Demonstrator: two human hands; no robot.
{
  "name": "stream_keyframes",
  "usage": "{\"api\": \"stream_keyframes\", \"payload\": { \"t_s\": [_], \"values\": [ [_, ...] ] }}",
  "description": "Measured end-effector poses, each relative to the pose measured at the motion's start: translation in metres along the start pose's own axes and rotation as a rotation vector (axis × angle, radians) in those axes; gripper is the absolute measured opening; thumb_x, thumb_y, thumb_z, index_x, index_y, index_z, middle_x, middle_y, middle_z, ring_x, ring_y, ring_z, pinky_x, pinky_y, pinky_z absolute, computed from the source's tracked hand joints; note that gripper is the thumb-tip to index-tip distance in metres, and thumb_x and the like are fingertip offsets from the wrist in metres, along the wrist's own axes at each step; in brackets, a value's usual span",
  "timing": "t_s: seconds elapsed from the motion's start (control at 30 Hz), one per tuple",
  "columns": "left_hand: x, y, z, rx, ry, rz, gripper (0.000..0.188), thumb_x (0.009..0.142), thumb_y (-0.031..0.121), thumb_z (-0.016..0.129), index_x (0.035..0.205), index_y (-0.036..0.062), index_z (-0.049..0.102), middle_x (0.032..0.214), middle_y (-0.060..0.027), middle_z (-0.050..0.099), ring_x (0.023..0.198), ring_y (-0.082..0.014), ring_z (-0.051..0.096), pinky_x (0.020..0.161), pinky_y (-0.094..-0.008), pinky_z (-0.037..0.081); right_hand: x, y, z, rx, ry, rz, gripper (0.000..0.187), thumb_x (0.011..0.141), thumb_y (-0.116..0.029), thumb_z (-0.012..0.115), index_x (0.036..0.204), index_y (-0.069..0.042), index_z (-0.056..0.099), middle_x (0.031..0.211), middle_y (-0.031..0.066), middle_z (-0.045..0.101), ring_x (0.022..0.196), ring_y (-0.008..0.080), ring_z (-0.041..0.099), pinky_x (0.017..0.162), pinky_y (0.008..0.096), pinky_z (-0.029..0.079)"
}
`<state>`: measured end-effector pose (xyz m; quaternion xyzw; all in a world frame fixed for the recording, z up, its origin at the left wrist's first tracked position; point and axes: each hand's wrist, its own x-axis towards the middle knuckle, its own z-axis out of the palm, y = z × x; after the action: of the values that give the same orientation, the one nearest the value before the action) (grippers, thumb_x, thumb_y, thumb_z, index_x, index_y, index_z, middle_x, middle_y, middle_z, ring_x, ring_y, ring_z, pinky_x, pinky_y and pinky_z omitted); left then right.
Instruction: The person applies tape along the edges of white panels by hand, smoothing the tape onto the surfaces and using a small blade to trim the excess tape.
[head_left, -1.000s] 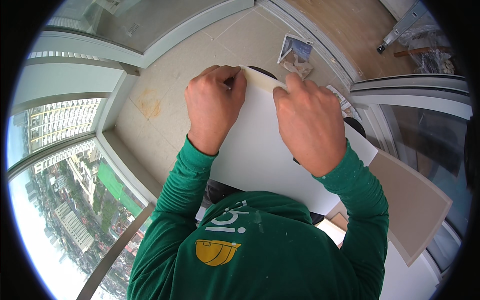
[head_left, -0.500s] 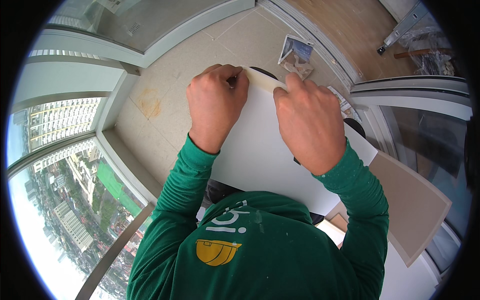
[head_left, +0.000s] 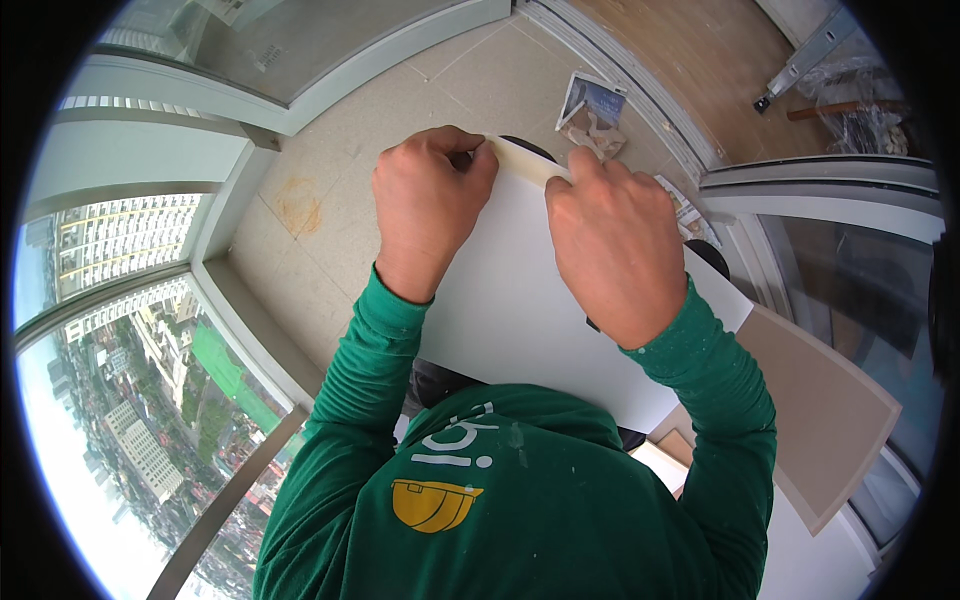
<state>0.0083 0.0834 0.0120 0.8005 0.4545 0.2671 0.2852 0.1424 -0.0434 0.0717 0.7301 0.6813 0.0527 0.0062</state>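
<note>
A white panel (head_left: 520, 290) lies across my lap, slanting down to the right. Along its far edge runs a pale yellow strip (head_left: 527, 163). At the strip's left end, my left hand (head_left: 428, 210) is closed in a pinch, thumb and curled forefinger on the corner. My right hand (head_left: 618, 250) is closed farther along the same edge, its thumb side against the strip and its fingertips hidden beyond the edge. A small dark piece (head_left: 592, 324) shows beside my right wrist; I cannot tell what it is. Dark rounded shapes peek out past the panel's far edge.
A beige board (head_left: 825, 400) with a light edge lies to the right, beyond my right arm. Printed paper packaging (head_left: 592, 112) lies on the tiled floor (head_left: 400, 90). A sliding-door track (head_left: 640, 85) runs at upper right. Tall windows (head_left: 130, 330) stand at left.
Both hands keep their hold at the far edge. The right hand and forearm have shifted very slightly left; the panel has barely moved.
</note>
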Motion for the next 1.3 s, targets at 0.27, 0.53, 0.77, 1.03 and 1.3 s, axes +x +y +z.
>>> {"api": "stream_keyframes", "payload": {
  "t_s": [0.27,0.53,0.77,1.03,1.3],
  "values": [
    [0.002,-0.005,-0.004,-0.081,-0.053,-0.094,0.023,0.089,0.018,0.085,0.101,-0.0013,0.084,0.078,-0.0079,0.078,0.068,-0.0122,0.072,0.070,-0.0282,0.060,0.002,-0.002,0.001,-0.014,-0.027,0.010,0.005,0.076,-0.011,0.081,0.075,-0.007,0.079,0.085,0.0080,0.067,0.080,0.0221,0.072,0.069,0.0360,0.056],
    [0.002,-0.019,-0.017,-0.510,-0.237,-0.299,0.023,0.095,0.012,0.080,0.113,-0.0028,0.082,0.090,-0.0054,0.079,0.081,-0.0115,0.071,0.079,-0.0267,0.058,0.002,-0.001,0.003,-0.015,0.017,-0.004,0.006,0.076,-0.012,0.082,0.076,-0.006,0.080,0.084,0.0084,0.067,0.079,0.0217,0.072,0.069,0.0362,0.056],
    [0.011,-0.015,-0.018,-0.583,-0.312,-0.376,0.026,0.096,0.014,0.082,0.116,-0.0027,0.080,0.085,-0.0011,0.072,0.078,-0.0086,0.066,0.071,-0.0254,0.054,0.003,-0.002,0.004,-0.003,0.018,0.001,0.006,0.077,-0.010,0.080,0.075,-0.004,0.079,0.085,0.0100,0.067,0.079,0.0232,0.072,0.069,0.0371,0.056],
    [-0.001,-0.024,-0.003,-0.644,-0.270,-0.296,0.029,0.091,0.009,0.083,0.118,-0.0019,0.077,0.086,-0.0003,0.069,0.073,-0.0073,0.063,0.065,-0.0242,0.054,0.003,0.000,0.000,0.034,-0.044,0.026,0.013,0.085,-0.004,0.074,0.096,0.001,0.080,0.096,0.0139,0.067,0.084,0.0289,0.072,0.076,0.0428,0.060],
    [-0.013,-0.020,0.007,-0.440,-0.034,-0.063,0.021,0.090,0.004,0.080,0.110,0.0001,0.081,0.095,-0.0049,0.075,0.073,-0.0110,0.064,0.067,-0.0274,0.056,0.003,0.000,0.003,0.021,0.036,0.005,0.008,0.077,-0.009,0.080,0.077,-0.001,0.077,0.086,0.0105,0.067,0.080,0.0248,0.072,0.071,0.0381,0.058]
  ]
}}
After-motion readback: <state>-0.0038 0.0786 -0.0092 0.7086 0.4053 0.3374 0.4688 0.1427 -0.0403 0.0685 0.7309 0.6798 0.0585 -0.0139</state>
